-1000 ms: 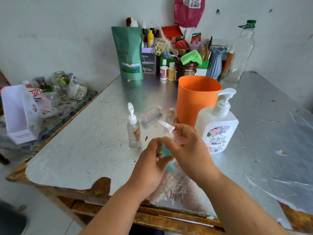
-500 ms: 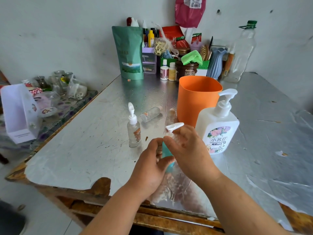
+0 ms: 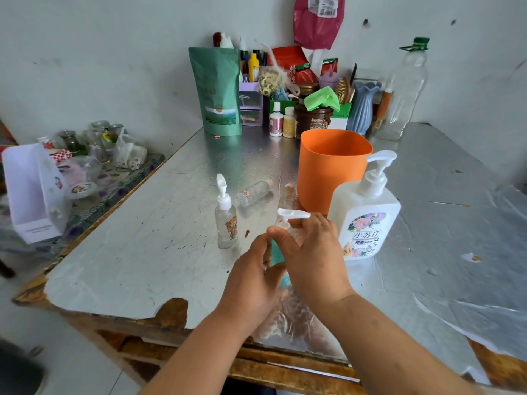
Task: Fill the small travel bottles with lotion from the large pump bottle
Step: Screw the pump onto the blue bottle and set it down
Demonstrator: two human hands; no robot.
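Observation:
A small travel bottle holding teal liquid (image 3: 276, 256) stands on the foil-covered table, mostly hidden by my hands. My left hand (image 3: 255, 276) grips its body. My right hand (image 3: 309, 252) pinches its white pump cap (image 3: 292, 215), whose spout points right. The large white pump bottle (image 3: 365, 220) with a flower label stands just right of my right hand. A clear small pump bottle (image 3: 226, 220) stands upright to the left. Behind lie two more small bottles, one (image 3: 253, 193) capless on its side and one (image 3: 288, 193) next to the cup.
An orange cup (image 3: 332, 166) stands behind the large bottle. Clutter lines the back wall: a green pouch (image 3: 218, 92), jars, a blue vase (image 3: 363, 106), a tall clear bottle (image 3: 405, 89). The table's torn front edge (image 3: 171, 309) is close to my wrists. A lower side table holds glassware.
My right hand has turned the pump cap on the small bottle: its spout swung from pointing left to pointing right. My left hand stays on the bottle's body.

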